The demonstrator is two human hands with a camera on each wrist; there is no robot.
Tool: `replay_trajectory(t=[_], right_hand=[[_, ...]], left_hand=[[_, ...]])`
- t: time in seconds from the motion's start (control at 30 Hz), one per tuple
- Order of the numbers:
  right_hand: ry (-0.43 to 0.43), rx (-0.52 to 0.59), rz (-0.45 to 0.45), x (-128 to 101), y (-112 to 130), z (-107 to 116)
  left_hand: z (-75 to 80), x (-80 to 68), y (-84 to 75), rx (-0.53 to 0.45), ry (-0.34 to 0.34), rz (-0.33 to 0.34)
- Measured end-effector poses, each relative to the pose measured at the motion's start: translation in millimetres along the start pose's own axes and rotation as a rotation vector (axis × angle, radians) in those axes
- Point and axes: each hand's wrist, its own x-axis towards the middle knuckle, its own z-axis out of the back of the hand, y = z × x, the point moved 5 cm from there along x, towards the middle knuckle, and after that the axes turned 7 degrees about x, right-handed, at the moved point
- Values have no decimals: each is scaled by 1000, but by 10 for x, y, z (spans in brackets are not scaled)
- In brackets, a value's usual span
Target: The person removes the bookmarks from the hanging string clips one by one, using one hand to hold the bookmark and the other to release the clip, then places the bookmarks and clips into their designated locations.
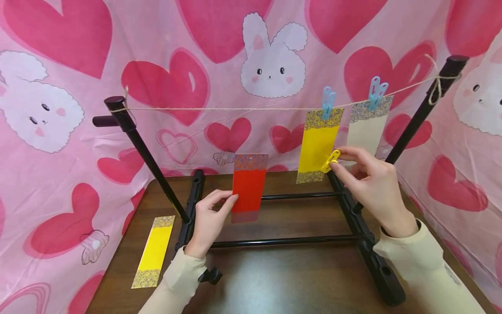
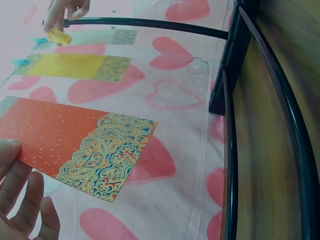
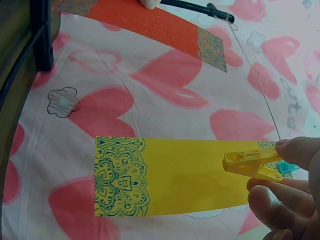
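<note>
My left hand (image 1: 211, 218) pinches a red paper strip (image 1: 249, 185) by its left edge, holding it upright below the string (image 1: 219, 108). Ornate patterned bands cross both ends of the strip, as the left wrist view shows. Between thumb and fingers my right hand (image 1: 372, 187) grips a yellow clothespin (image 1: 330, 161), in front of a yellow strip (image 1: 319, 144). That strip hangs from the string by a blue clothespin (image 1: 328, 103). Further right, a second blue clothespin (image 1: 378, 93) holds a cream strip (image 1: 368, 124), partly hidden behind my right hand.
The string runs between two black posts (image 1: 147, 159) of a stand, whose black base bars (image 1: 282, 241) rest on the brown wooden table (image 1: 274, 279). Another yellow strip (image 1: 154, 250) lies on the table at the left. A pink cloth (image 1: 219, 87) with hearts and rabbits hangs behind.
</note>
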Motion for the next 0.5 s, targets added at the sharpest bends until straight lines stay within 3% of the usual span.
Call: replay_trajectory(t=[0.5], right_hand=[[9, -22, -62, -112, -92, 49]], left_hand=[[51, -74, 38, -4, 13, 51]])
